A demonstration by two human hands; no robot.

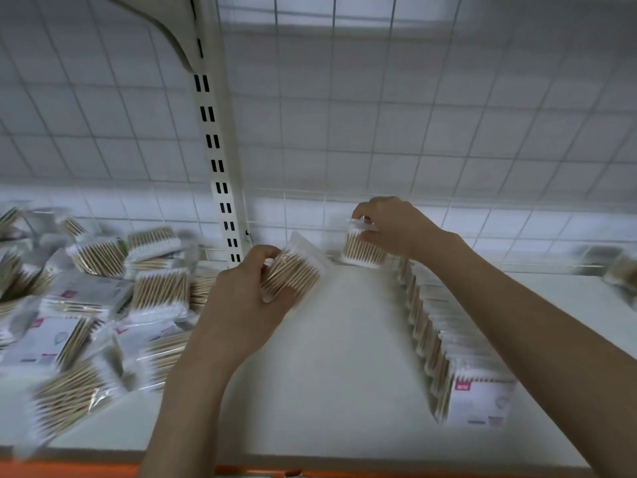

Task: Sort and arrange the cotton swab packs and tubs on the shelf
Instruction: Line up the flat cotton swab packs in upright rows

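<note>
The clear plastic packs of wooden-stick cotton swabs look light, a little slippery and easy to crush, so I think it is best to hold them by the edges. The right hand (389,225) pinches the top of one upright pack (362,246) at the back of the white shelf (344,357), at the far end of the standing row (444,336). The left hand (241,298), arm stretched forward, grips another tilted pack (293,274) near the loose pile (93,298).

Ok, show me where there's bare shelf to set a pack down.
Free: the white shelf between the loose pile and the standing row, from the front edge back to the hands. Crowded: the pile itself, left of the post.
</note>
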